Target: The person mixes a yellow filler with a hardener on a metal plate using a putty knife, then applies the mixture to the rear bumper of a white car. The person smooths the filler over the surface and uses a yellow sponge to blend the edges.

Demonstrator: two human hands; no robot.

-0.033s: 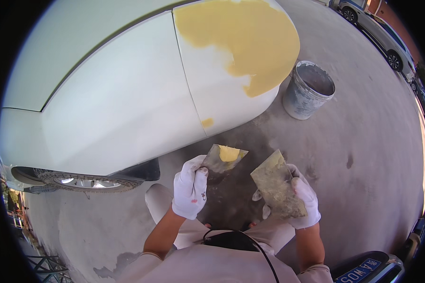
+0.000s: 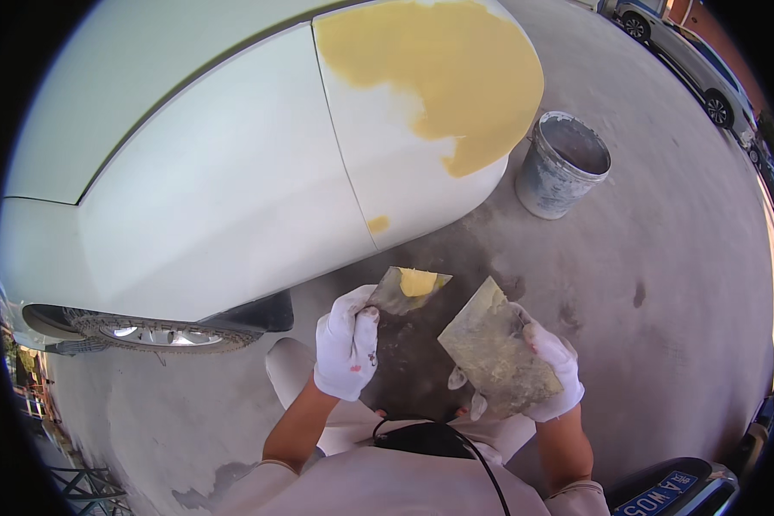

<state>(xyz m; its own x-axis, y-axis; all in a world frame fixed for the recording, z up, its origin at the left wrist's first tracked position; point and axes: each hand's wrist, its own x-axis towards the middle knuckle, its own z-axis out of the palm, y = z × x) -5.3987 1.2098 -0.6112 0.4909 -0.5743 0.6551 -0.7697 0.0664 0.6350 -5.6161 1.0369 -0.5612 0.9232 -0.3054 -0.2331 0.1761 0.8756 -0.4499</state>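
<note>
Left grip held a scraper, right grip a board; putty beyond the left grip risked sliding off if tilted.

in gloved left hand: small plate bearing yellow paste. in gloved right hand: larger smeared plate. beyond: white vehicle panel with yellow patches; stained bucket on grey ground.

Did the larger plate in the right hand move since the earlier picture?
Yes: the larger plate has shifted slightly left, farther from the bucket.
</note>
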